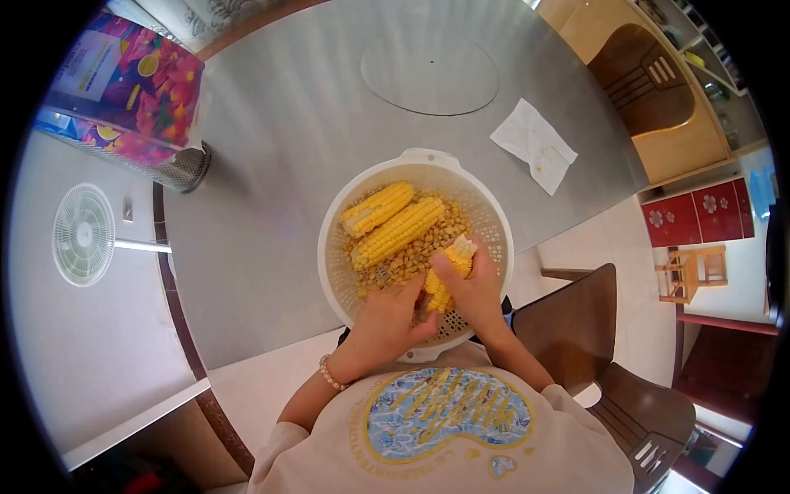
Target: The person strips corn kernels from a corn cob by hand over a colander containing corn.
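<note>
My right hand (pixel 479 290) is closed around a corn cob (pixel 451 267), tilted over the near right part of a white colander (pixel 331 272). The upper end of this cob looks pale and bare; yellow kernels cover its lower part. My left hand (pixel 385 323) is at the lower end of the same cob, fingers on one side and thumb below it. Its fingertips are partly hidden. Inside the colander, a whole corn cob (pixel 399 233) lies beside a partly stripped corn cob (pixel 378 209). Loose corn kernels (pixel 411 259) cover much of the bottom.
The colander is at the near edge of a grey table (pixel 271 206). A crumpled white tissue (pixel 536 146) lies to the right, and a round glass disc (pixel 430 70) farther back. A wire basket (pixel 185 167) with colourful packages (pixel 136 86) stands left. A brown chair (pixel 568 329) is at my right.
</note>
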The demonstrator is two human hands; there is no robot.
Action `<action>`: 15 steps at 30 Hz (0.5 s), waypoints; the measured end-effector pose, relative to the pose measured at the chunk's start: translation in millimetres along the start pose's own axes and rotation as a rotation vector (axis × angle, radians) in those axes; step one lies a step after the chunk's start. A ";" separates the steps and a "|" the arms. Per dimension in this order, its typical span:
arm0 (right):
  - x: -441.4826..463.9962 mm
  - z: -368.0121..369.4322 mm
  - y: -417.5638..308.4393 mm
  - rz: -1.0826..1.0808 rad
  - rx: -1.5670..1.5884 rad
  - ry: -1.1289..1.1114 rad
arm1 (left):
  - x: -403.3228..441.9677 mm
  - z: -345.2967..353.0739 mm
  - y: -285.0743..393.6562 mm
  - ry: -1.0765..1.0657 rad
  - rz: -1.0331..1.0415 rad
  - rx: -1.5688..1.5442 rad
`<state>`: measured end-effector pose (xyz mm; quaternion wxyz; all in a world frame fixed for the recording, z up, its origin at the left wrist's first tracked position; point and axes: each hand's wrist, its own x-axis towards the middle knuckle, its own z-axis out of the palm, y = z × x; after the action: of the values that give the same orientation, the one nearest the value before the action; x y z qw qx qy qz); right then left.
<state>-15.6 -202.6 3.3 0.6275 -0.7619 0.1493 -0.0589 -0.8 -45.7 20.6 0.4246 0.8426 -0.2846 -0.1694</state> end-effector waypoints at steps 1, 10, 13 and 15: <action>0.6 0.6 2.7 -0.001 -0.001 0.000 | 0.6 -1.3 1.4 0.001 0.001 0.000; 3.6 -0.9 -5.3 -0.051 -0.231 -0.118 | 1.8 -6.7 12.8 -0.076 -0.228 -0.257; 3.7 -0.9 -5.7 -0.063 -0.318 -0.137 | 2.5 -6.6 15.1 -0.094 -0.287 -0.286; 3.3 -1.4 -2.5 -0.112 -0.342 -0.133 | 2.0 -3.4 12.8 -0.078 -0.249 -0.227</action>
<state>-12.5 -204.5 5.8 0.4931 -0.8668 0.0728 -0.0170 -1.7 -51.0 32.9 0.4812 0.8109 -0.1731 -0.2844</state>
